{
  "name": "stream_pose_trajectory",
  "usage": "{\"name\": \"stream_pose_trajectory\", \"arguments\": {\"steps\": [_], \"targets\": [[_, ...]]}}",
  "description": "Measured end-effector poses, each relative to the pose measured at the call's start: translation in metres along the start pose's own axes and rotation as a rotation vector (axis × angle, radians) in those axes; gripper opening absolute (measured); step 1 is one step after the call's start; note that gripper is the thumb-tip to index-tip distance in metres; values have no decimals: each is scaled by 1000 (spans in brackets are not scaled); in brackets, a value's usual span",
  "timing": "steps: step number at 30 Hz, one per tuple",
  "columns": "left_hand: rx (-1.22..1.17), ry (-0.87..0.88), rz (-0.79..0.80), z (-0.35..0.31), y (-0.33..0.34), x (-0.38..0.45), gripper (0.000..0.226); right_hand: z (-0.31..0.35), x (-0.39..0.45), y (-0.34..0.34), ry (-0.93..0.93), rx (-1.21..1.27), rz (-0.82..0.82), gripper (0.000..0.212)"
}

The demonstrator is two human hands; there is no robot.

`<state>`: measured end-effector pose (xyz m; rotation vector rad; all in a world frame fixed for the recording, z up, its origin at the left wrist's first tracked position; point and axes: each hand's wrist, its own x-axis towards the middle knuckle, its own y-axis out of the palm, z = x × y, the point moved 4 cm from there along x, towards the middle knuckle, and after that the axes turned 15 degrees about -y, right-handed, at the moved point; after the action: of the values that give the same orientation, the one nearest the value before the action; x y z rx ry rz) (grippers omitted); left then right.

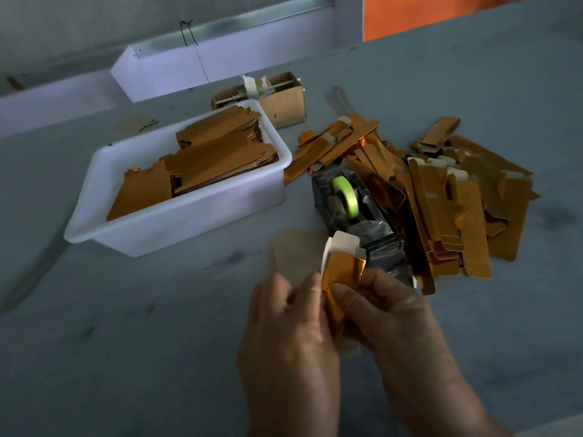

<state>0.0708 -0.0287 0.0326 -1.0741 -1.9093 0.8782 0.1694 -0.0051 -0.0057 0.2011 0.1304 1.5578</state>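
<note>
Both hands hold one small gold-foil carton blank (342, 269) in front of me, its white inner flap standing up at the top. My left hand (290, 335) grips its left edge, fingers curled round it. My right hand (397, 323) pinches its right side, thumb lying on the gold face. Just behind it stands a dark tape dispenser (356, 212) with a green tape roll (346, 197). A white tub (202, 216) at the left holds stacked flat gold blanks (217, 152). A loose pile of folded gold cartons (441, 197) lies at the right.
A small brown cardboard box (284, 99) with a spindle stands behind the tub. A flat pale card piece (293, 250) lies on the grey table (126, 342) under my hands. A white channel-shaped fixture (239, 55) runs along the back; an orange surface (426, 14) is beyond.
</note>
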Motion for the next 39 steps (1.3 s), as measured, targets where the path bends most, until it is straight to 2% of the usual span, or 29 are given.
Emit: {"name": "stream_pose_trajectory", "arguments": {"steps": [2,4,5,8,9,11,13,16,18,19,23,26,28,32,36,39], "targets": [[179,54,-11,-7,6,-8,58,1,-1,0,0,10,7,12],[251,64,-34,-11,8,-10,65,1,-2,0,14,24,5,5],[220,83,-38,-14,8,-11,60,2,-3,0,28,33,3,6],[-40,160,-50,-11,10,-13,13,4,-5,1,55,60,19,22],[-58,161,-62,-9,9,-13,11,4,-5,1,61,66,22,30],[-11,160,-42,-4,10,-15,32,2,-2,1,77,68,-5,39],[-135,48,21,4,8,-14,49,2,1,1,78,105,-37,31],[-496,-281,103,20,3,-1,33,4,3,3,69,155,-38,22],[-704,-489,332,28,9,5,16,7,4,4,56,169,-30,20],[-751,-534,437,28,9,7,13,9,5,4,47,151,-23,21],[-855,-562,628,19,4,12,13,28,10,-4,-105,-181,2,27],[-1025,-655,638,16,5,18,7,54,17,-23,-387,-574,-98,20],[-1095,-681,616,13,5,22,11,64,29,-38,-481,-743,-147,13],[-1163,-703,596,0,7,26,7,54,57,-50,-325,-804,13,10],[-1157,-716,608,-10,13,28,10,48,65,-47,-306,-945,61,11],[-1127,-706,612,-14,19,29,11,43,69,-46,-216,-1064,81,16]]}}
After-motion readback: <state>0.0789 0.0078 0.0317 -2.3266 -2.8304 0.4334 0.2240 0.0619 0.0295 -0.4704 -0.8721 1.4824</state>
